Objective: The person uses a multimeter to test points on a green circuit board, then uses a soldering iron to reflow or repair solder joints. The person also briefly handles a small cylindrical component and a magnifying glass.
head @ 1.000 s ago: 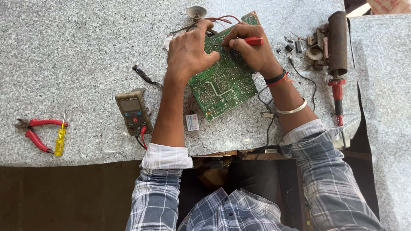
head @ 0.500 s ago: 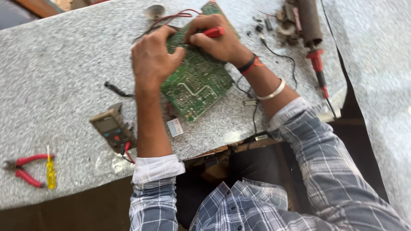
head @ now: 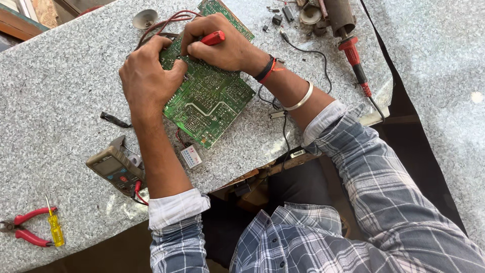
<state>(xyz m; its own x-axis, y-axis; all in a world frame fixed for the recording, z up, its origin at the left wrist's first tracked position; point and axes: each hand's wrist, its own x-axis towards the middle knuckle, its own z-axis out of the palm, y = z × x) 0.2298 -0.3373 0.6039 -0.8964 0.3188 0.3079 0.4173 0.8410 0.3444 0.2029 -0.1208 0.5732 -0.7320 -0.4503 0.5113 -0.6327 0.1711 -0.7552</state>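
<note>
A green circuit board (head: 209,101) lies solder side up on the grey speckled table (head: 60,91). My left hand (head: 149,78) presses on the board's left edge and grips it. My right hand (head: 220,45) is closed around a red-handled tool (head: 213,37), whose tip, hidden under my fingers, points down at the board's upper part. Red wires (head: 164,23) loop from the board's far end. A small white component (head: 191,155) hangs on wires at the board's near corner.
A multimeter (head: 113,169) with leads lies by my left forearm. Red-handled pliers (head: 25,230) and a yellow screwdriver (head: 54,230) sit at the near left. A red-handled soldering iron (head: 356,63), loose parts (head: 283,15) and a metal funnel (head: 144,19) lie at the far side.
The view has tilted and shifted, so everything sits lower and further right in the frame. Both hands stay on the board, the right one still holding the red tool.
</note>
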